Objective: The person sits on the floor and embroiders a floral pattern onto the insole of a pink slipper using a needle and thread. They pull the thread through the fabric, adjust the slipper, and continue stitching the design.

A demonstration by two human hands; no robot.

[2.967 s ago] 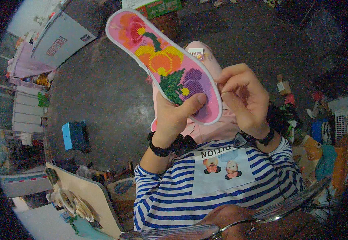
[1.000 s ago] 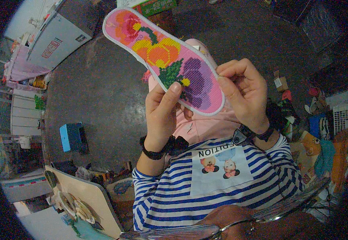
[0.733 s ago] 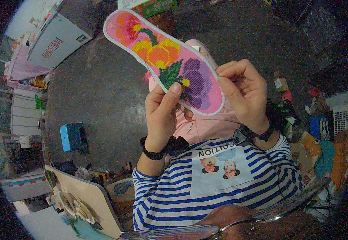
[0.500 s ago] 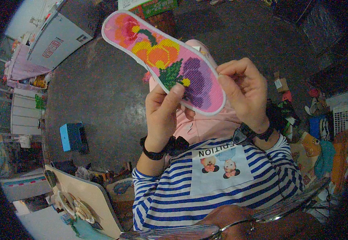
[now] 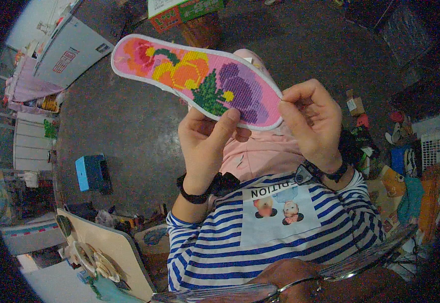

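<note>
An embroidered insole (image 5: 189,74) with a white rim is held up over my lap, its pink face bearing purple, orange and red flowers and green leaves. My left hand (image 5: 205,136) grips its lower edge, the thumb lying on the purple flower and the other fingers mostly hidden beneath. At the insole's right end, my right hand (image 5: 313,121) pinches the rim between thumb and forefinger. Whether a needle or thread is also in that pinch is too small to tell. Dark bands circle both wrists.
A blue stool (image 5: 90,172) stands on the dark floor at left. A tan board (image 5: 109,247) leans at lower left, near a white table. Beyond the insole is a green and red carton (image 5: 184,12). Clothes and bags (image 5: 404,192) pile up at right.
The insole has turned, its far left end dropping lower and further left while the right end rose slightly. Both hands keep their hold; the right has shifted a little to the right.
</note>
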